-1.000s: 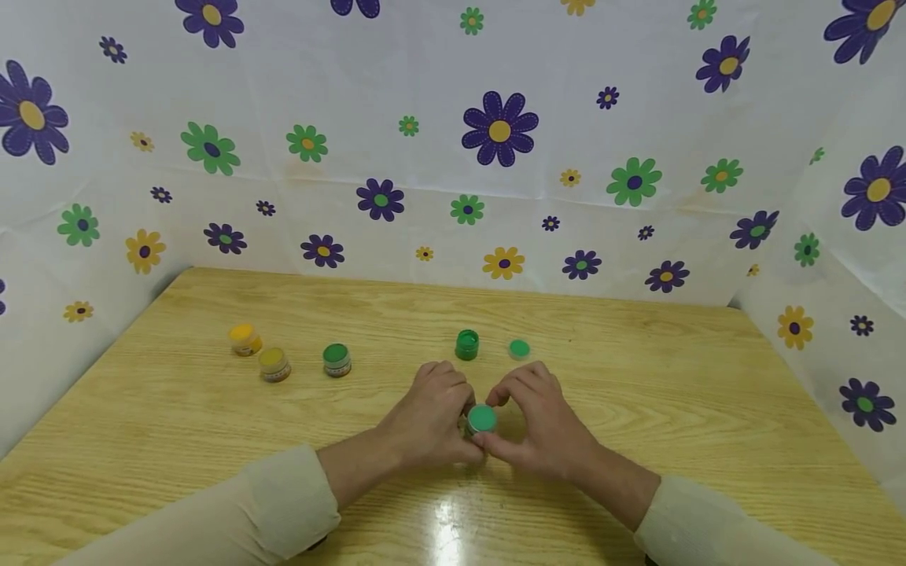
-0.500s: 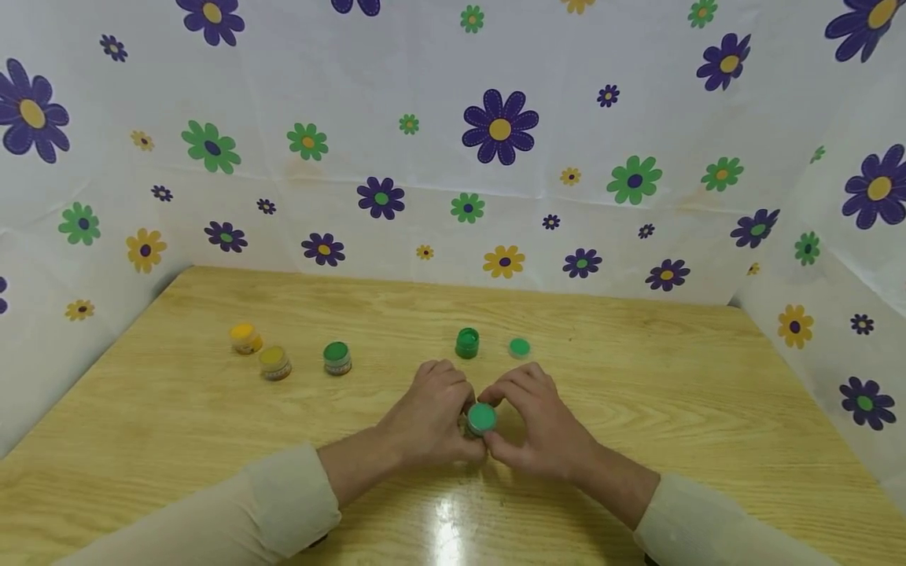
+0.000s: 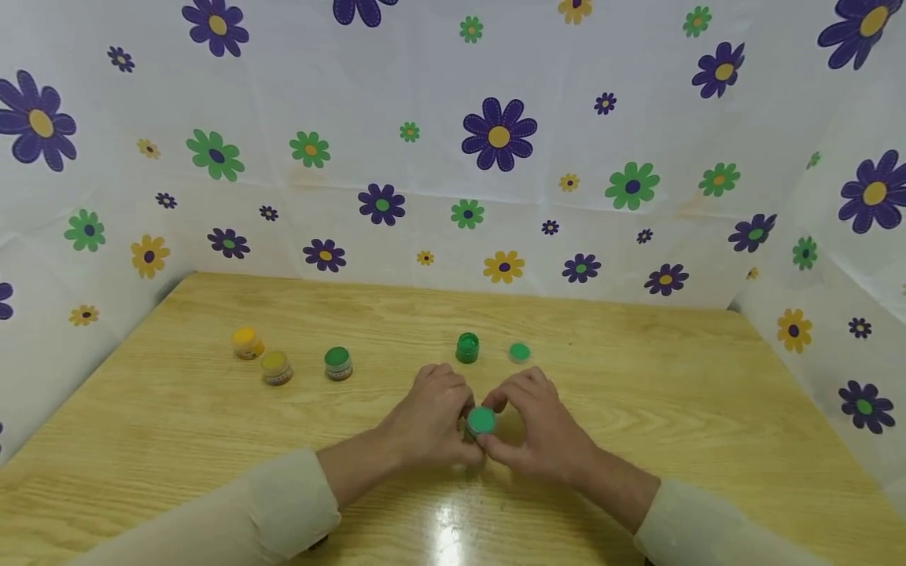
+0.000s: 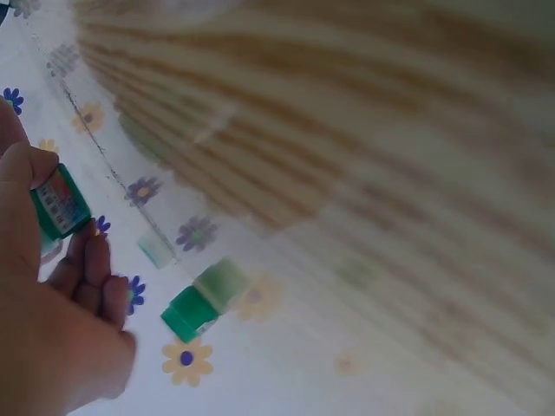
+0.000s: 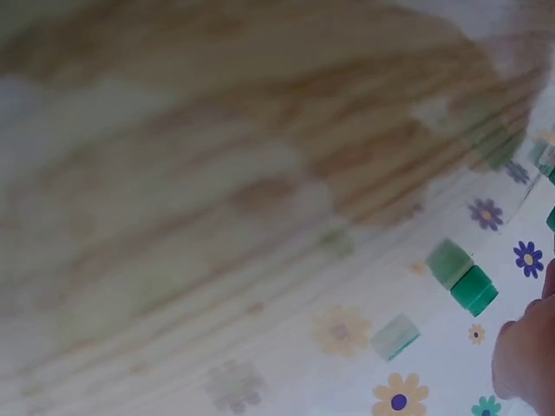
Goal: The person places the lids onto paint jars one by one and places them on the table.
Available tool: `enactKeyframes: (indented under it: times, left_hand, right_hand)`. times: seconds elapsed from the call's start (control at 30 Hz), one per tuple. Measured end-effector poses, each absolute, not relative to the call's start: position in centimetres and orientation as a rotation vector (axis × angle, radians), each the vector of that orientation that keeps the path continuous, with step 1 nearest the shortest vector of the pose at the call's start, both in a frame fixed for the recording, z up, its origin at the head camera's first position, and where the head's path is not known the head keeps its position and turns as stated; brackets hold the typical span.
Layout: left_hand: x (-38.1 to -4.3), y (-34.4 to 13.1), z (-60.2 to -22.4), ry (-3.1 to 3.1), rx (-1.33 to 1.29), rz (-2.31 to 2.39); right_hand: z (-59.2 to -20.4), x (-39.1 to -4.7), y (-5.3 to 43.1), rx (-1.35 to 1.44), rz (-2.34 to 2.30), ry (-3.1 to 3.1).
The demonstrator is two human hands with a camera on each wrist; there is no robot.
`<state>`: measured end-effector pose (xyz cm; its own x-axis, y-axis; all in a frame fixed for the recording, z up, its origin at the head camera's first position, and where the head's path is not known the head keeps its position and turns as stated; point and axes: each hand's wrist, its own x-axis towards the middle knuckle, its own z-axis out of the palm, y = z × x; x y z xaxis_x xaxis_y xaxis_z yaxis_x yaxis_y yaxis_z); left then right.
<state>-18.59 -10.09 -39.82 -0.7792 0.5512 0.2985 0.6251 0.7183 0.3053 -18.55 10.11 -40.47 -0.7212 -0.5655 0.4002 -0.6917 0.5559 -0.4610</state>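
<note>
A small green paint jar [image 4: 61, 204] with a pale green lid [image 3: 482, 420] is between both hands near the middle of the table. My left hand [image 3: 433, 420] grips the jar from its left side; the fingers partly hide its body. On the other side, my right hand [image 3: 541, 428] pinches the lid's edge between thumb and fingertips. Beyond the hands stands an uncovered green paint jar [image 3: 467, 348]. A loose green lid [image 3: 520, 352] lies to its right. In the right wrist view, only a small part of my right hand [image 5: 525, 355] shows.
Toward the left stand an orange-yellow jar [image 3: 248, 343], a mustard-yellow jar [image 3: 277, 368] and a dark green jar [image 3: 338, 363], each with its lid on. A white flowered cloth [image 3: 425, 165] surrounds the wooden table [image 3: 672, 409] at the back and sides.
My right thumb and fingertips have shifted back and forth slightly around the lid's rim. My left hand keeps its grip on the jar. The head view has tilted slightly.
</note>
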Motion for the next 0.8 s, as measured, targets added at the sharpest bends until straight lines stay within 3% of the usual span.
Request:
enactKeyframes:
  times: [0.47, 0.8]
  left_hand:
    - [-19.4, -10.2, -34.3, -2.422, -0.995, -0.458]
    - [-19.2, -9.9, -33.9, -2.461, -1.0, -0.478]
  right_hand:
    - [-35.1, -19.4, 10.4, 1.087, 0.888, -2.27]
    - [-34.5, -19.4, 10.5, 1.179, 0.871, -2.282]
